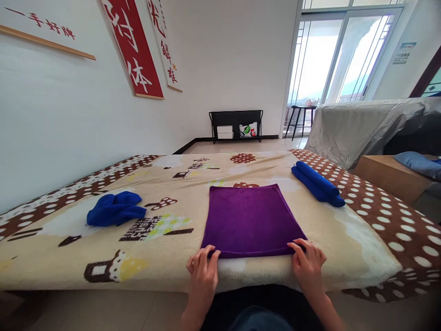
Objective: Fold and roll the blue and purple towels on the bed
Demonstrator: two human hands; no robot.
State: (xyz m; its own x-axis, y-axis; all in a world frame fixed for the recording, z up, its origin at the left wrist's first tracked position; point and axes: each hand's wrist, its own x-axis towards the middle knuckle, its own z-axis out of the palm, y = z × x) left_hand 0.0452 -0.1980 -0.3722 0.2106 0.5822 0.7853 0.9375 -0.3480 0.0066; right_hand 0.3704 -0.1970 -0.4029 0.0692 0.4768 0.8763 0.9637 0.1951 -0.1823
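Observation:
A purple cloth lies spread flat on the patterned blanket, its near edge slightly raised or curled. My left hand pinches the near left corner between thumb and fingers. At the near right corner, my right hand grips the cloth in the same way. To the left rests a crumpled blue cloth. On the right, a rolled or folded blue cloth lies at a slant; neither hand touches the blue cloths.
Brown polka-dot borders run along the blanket's sides. A cardboard box and a plastic-covered piece of furniture stand to the right. Beyond the blanket, a black rack is against the wall, with a stool by the glass door.

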